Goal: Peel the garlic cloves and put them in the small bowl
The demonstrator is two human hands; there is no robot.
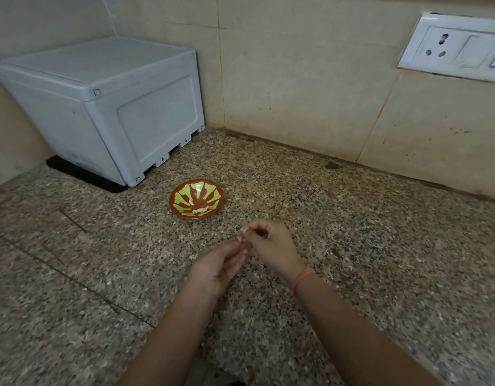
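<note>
The left hand (216,266) and right hand (269,243) both pinch a barely visible clove (243,235) at their fingertips. The bowl (210,190) lies near, far-left of that grip.

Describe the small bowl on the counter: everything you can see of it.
The small bowl is round, shallow and glossy, reddish-brown with yellow-green rays spreading from its centre. It sits upright on the speckled stone counter, between the grey box and the left hand and right hand, touching neither box nor hands. A few pale bits lie inside at its near edge, too small to identify.
</note>
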